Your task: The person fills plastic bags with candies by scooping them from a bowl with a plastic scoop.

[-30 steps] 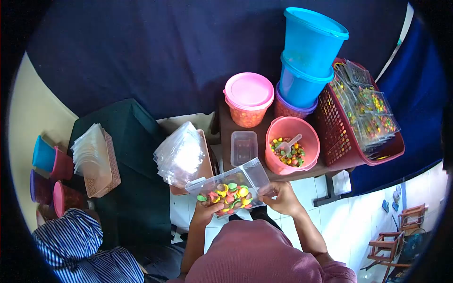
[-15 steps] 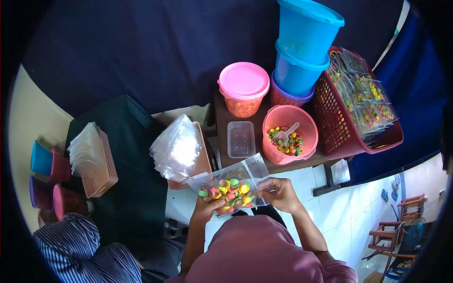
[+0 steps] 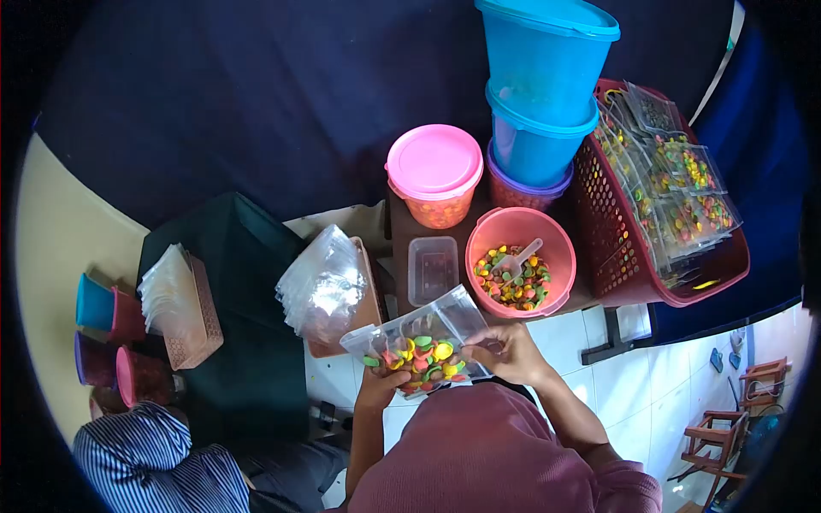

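A clear plastic bag point(image 3: 423, 327) of colourful shell-like pieces hangs between my hands, held above my lap. My left hand point(image 3: 380, 386) grips its lower left side, thumb across the front. At its right end, the fingers of my right hand point(image 3: 506, 352) are pinched on the plastic. Just beyond the bag stands a pink bucket point(image 3: 558, 248) of the same green, yellow and red pieces, with a clear scoop point(image 3: 519, 256) lying in it. Beside it is a clear rectangular tub point(image 3: 433, 272). Empty bags point(image 3: 325, 278) fill a basket to the left.
A pink-lidded tub point(image 3: 434, 162) and stacked blue tubs point(image 3: 543, 137) stand behind. A maroon basket point(image 3: 611, 231) at right holds filled bags point(image 3: 684, 175). At left, a person in a striped covering point(image 3: 137, 440) sits by another bag basket point(image 3: 195, 321) and small tubs point(image 3: 96, 301).
The whole view has shifted slightly with my head. Both hands still hold the bag, which is a little more tilted, its right end higher.
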Available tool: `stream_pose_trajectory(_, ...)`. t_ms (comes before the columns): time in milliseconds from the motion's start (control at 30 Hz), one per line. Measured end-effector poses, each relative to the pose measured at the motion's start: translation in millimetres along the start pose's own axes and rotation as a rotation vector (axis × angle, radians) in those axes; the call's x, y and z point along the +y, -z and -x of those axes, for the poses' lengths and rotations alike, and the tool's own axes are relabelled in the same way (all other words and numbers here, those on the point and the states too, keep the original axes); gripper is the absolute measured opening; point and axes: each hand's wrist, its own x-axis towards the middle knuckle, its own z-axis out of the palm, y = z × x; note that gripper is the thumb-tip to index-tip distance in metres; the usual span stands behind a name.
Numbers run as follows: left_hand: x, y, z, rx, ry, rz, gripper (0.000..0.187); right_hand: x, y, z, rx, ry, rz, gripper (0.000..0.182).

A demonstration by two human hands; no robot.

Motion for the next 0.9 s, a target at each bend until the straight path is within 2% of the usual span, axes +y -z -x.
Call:
stream_pose_trajectory(33, 0, -4, -3, 0.003, 0.002, -0.01, 0.05, -3, 7, -2, 0.001, 0.002, -0.011, 0.012)
stream_pose_trajectory(100, -2, -16, -9, -0.062, -0.024, 0.042, 0.054, -12, 23, -6, -0.059, 0.159, 0.06, 0.015)
stream_pose_trajectory(167, -17, -9, -12, -0.055, -0.063, 0.058, 0.058, -32, 35, -9, -0.031, 0.147, -0.032, 0.018)
stream_pose_trajectory(233, -25, -8, -14, -0.054, -0.089, -0.103, 0.061, -49, 53, -15, -0.06, 0.328, 0.108, 0.02)
stream_pose_trajectory(267, -24, -8, -15, -0.05, 0.028, -0.122, 0.062, -52, 58, -17, -0.072, 0.358, 0.097, 0.018)
stream_pose_trajectory(300, -23, -29, -19, -0.043, -0.047, -0.026, 0.061, -54, 63, -19, -0.068, 0.364, 0.089, 0.018)
stream_pose_trajectory(400, -38, -28, -28, -0.062, -0.048, -0.009, 0.06, -56, 73, -20, -0.131, 0.257, 0.074, 0.01)
stream_pose_trajectory(433, -42, -32, -31, -0.065, -0.104, -0.013, 0.061, -54, 77, -23, -0.134, 0.257, 0.068, 0.01)
stream_pose_trajectory(500, -49, -36, -38, -0.06, -0.168, -0.012, 0.061, -50, 88, -30, -0.143, 0.38, 0.066, 0.009)
stream_pose_trajectory(567, -53, -36, -45, -0.202, -0.155, -0.034, 0.06, -50, 99, -36, -0.186, 0.37, 0.058, 0.01)
stream_pose_trajectory(600, -50, -58, -43, 0.011, -0.126, 0.008, 0.059, -50, 103, -38, -0.218, 0.353, 0.049, 0.011)
stream_pose_trajectory(700, -53, -70, -50, -0.058, -0.149, 0.078, 0.057, -53, 105, -46, -0.163, 0.384, -0.047, 0.012)
stream_pose_trajectory(733, -55, -71, -52, -0.068, -0.164, 0.008, 0.058, -50, 108, -48, -0.172, 0.378, 0.006, 0.012)
stream_pose_trajectory(900, -56, -76, -57, 0.029, -0.062, 0.011, 0.058, -40, 110, -59, -0.173, 0.38, 0.007, 0.011)
